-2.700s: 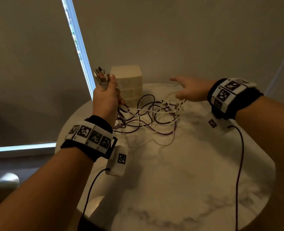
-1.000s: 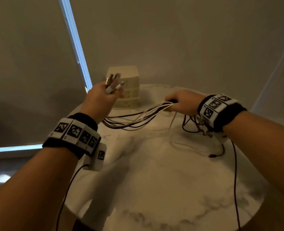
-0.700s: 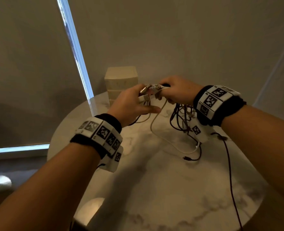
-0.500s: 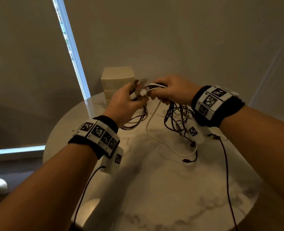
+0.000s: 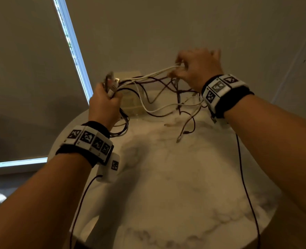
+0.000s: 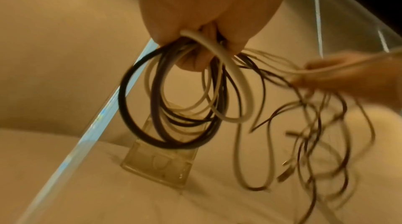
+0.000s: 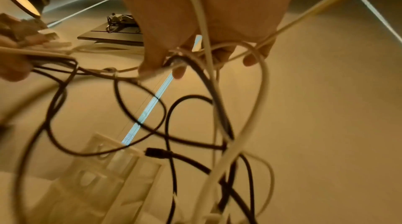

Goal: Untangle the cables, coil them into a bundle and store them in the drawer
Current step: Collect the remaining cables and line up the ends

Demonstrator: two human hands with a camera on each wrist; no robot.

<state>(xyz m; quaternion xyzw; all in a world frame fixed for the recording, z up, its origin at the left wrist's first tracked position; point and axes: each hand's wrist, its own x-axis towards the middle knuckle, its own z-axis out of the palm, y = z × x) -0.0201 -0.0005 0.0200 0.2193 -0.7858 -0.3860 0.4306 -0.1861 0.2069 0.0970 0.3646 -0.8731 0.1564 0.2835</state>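
while raised above the marble surface (image 5: 175,186), left hand (image 5: 103,105) fisted round a bunch of cables (image 5: 148,81), plug ends (image 5: 111,81) sticking up out of the top of the fist. seen from the left wrist, several dark and pale loops (image 6: 174,107) hanging below the curled fingers (image 6: 191,61), already gathered into a rough coil. off to the right and a little higher, right hand (image 5: 197,69) pinching the pale strands between thumb and fingertips (image 7: 178,71), other fingers curled with cable crossing under them. hands well apart, strands stretched between them in a shallow sag, pale ones uppermost, dark ones drooping lower. below the right hand, a loose tangle of dark and white cable, free ends (image 5: 179,139) dangling just over the surface; cannot tell whether any tip touches it. one dark plug (image 7: 156,153) visible in the right wrist view, hanging amid the crossings. behind the cables, at the far edge of the surface, small cream drawer unit (image 5: 130,105) standing against the wall, drawers closed as far as visible, partly hidden by the strands. tagged wristbands on both forearms, thin dark leads trailing down from each. bright window strip (image 5: 73,51) running up on the left, beside a drawn blind.
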